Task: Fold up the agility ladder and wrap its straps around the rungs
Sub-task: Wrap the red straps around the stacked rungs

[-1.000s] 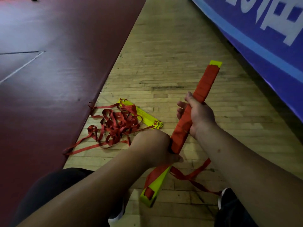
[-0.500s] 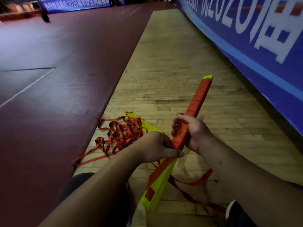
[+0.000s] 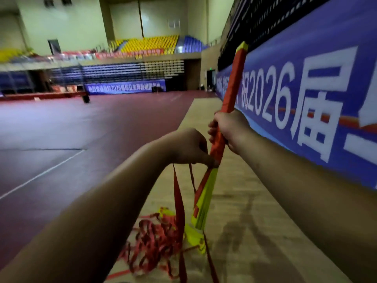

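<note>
The right grip, a bare hand, has its fingers curled tight round the bundle of rungs at about the middle of its length. The bundle stands steeply tilted. Above this grip its red-wound upper part rises up and away, ending in a yellow tip in front of the blue banner. Below it, the bundle runs down toward the wooden floor.

The left grip sits just below and to the left of the right one, touching the bundle. Its fingers are curled, and the thumb presses the strap against the bundle's edge, right where the red winding stops. Below that spot the yellow rungs show bare, fanned slightly at their lower end.

From under the left grip the loose strap hangs down in two red lengths. The wider length drops straight toward the floor, left of the bare rungs. Another thin length trails down past the bundle's lower end.

Well below both grips, on the wooden floor, lies a tangle of red strap with yellow rungs in it. The bundle's lower end hangs just over the tangle's right side; whether they touch cannot be told. To the left of the wooden floor spreads a dark red mat.
</note>
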A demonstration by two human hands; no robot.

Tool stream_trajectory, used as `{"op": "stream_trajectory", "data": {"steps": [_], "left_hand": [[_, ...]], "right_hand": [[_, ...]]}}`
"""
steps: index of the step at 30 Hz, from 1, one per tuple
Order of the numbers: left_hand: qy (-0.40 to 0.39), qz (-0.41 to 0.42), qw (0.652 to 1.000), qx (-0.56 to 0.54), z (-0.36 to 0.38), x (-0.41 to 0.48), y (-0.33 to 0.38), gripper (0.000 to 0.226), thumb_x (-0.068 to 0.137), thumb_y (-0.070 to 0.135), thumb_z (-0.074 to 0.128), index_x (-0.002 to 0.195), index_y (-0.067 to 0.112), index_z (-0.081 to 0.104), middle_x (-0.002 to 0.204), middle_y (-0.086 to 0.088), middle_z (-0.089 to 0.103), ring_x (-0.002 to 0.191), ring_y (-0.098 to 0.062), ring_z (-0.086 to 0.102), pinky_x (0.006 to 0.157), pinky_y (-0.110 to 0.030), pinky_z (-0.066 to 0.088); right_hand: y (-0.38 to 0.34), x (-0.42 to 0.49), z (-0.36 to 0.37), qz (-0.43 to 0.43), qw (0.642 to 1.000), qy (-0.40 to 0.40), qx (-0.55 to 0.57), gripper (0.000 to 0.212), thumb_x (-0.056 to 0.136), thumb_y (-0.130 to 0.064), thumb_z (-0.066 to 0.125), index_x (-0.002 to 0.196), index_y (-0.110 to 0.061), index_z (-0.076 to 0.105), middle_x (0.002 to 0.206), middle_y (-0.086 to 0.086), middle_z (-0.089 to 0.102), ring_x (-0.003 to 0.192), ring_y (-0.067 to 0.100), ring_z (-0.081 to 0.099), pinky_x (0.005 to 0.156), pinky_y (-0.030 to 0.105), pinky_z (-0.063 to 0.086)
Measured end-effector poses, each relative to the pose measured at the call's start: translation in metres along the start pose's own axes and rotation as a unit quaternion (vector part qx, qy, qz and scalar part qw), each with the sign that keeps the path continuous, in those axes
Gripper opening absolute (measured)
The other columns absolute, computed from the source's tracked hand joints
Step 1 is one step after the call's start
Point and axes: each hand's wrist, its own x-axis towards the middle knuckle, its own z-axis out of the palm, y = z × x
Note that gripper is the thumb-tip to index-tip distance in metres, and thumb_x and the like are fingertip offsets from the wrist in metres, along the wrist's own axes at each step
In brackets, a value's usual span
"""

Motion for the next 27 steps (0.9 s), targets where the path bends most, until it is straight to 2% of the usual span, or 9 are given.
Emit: {"op": "stream_trajectory", "data": {"steps": [3, 6, 8, 11, 14, 18, 23, 25, 27], "left_hand": [[0.048, 0.007, 0.998, 0.049, -0.059, -0.007, 0.019, 0.036, 0.086, 0.062, 0.082, 0.096, 0.029, 0.075, 0.092, 0.007, 0.075, 0.090, -0.011, 0.071, 0.079, -0.034, 0.057], [0.127, 0.013, 0.986, 0.106, -0.105, -0.020, 0.032, 0.042, 0.086, 0.066, 0.080, 0.096, 0.025, 0.077, 0.090, 0.004, 0.073, 0.087, -0.012, 0.070, 0.080, -0.037, 0.060], [0.173, 0.014, 0.977, 0.126, -0.126, -0.027, 0.038, 0.046, 0.084, 0.068, 0.080, 0.095, 0.024, 0.078, 0.087, 0.004, 0.073, 0.084, -0.012, 0.070, 0.081, -0.040, 0.063], [0.190, 0.013, 0.975, 0.110, -0.136, -0.039, 0.041, 0.044, 0.085, 0.065, 0.080, 0.096, 0.023, 0.079, 0.088, 0.004, 0.073, 0.084, -0.013, 0.070, 0.083, -0.043, 0.064], [0.175, 0.002, 0.982, 0.065, -0.120, -0.048, 0.040, 0.040, 0.092, 0.060, 0.077, 0.099, 0.022, 0.080, 0.089, 0.005, 0.075, 0.086, -0.012, 0.071, 0.084, -0.040, 0.063], [0.124, -0.017, 0.991, -0.035, -0.071, -0.052, 0.037, 0.033, 0.097, 0.054, 0.073, 0.091, 0.022, 0.081, 0.084, 0.002, 0.075, 0.080, -0.014, 0.073, 0.070, -0.031, 0.054], [0.068, -0.033, 0.994, -0.080, 0.011, -0.044, 0.033, 0.039, 0.089, 0.062, 0.079, 0.090, 0.023, 0.083, 0.084, 0.002, 0.079, 0.079, -0.014, 0.075, 0.074, -0.035, 0.064], [0.055, -0.032, 0.993, -0.100, 0.043, -0.038, 0.032, 0.037, 0.090, 0.056, 0.081, 0.090, 0.019, 0.084, 0.083, -0.001, 0.079, 0.075, -0.013, 0.072, 0.071, -0.033, 0.060], [0.044, -0.022, 0.988, -0.145, 0.072, -0.033, 0.029, 0.032, 0.091, 0.050, 0.083, 0.086, 0.019, 0.085, 0.073, 0.005, 0.075, 0.063, -0.004, 0.063, 0.060, -0.025, 0.051]], "right_hand": [[-0.061, 0.002, 0.006, -0.058, 0.998, -0.001, 0.015, 0.010, 0.105, -0.016, 0.053, 0.103, -0.013, 0.062, 0.075, 0.004, 0.066, 0.064, 0.020, 0.069, 0.065, 0.041, 0.063], [-0.113, 0.005, 0.012, -0.087, 0.996, 0.011, 0.025, 0.013, 0.104, -0.012, 0.050, 0.107, -0.008, 0.061, 0.075, 0.005, 0.063, 0.054, 0.016, 0.065, 0.054, 0.035, 0.058], [-0.139, 0.006, 0.016, -0.101, 0.994, 0.015, 0.049, 0.010, 0.099, -0.008, 0.049, 0.104, -0.008, 0.058, 0.078, 0.008, 0.062, 0.053, 0.018, 0.063, 0.056, 0.036, 0.056], [-0.154, 0.003, 0.022, -0.109, 0.992, 0.020, 0.060, 0.007, 0.100, -0.009, 0.051, 0.102, -0.009, 0.057, 0.079, 0.008, 0.062, 0.059, 0.020, 0.064, 0.062, 0.039, 0.058], [-0.142, -0.001, 0.023, -0.109, 0.993, 0.028, 0.042, 0.016, 0.101, -0.017, 0.057, 0.112, -0.008, 0.062, 0.074, 0.005, 0.061, 0.057, 0.019, 0.064, 0.059, 0.037, 0.060], [-0.099, -0.006, 0.016, -0.085, 0.995, 0.056, 0.014, 0.035, 0.101, -0.033, 0.066, 0.123, -0.006, 0.065, 0.060, -0.001, 0.059, 0.046, 0.016, 0.062, 0.061, 0.040, 0.063], [-0.023, -0.023, -0.005, -0.016, 0.996, 0.086, -0.020, 0.037, 0.104, -0.042, 0.064, 0.128, -0.014, 0.063, 0.079, 0.002, 0.062, 0.067, 0.019, 0.065, 0.066, 0.038, 0.063], [0.007, -0.028, -0.017, 0.016, 0.996, 0.085, -0.022, 0.041, 0.103, -0.047, 0.065, 0.128, -0.014, 0.063, 0.081, 0.003, 0.063, 0.070, 0.020, 0.066, 0.065, 0.038, 0.061], [0.036, -0.031, -0.034, 0.034, 0.997, 0.075, -0.009, 0.044, 0.100, -0.052, 0.068, 0.126, -0.015, 0.065, 0.082, 0.002, 0.063, 0.071, 0.021, 0.066, 0.065, 0.037, 0.061]]}}
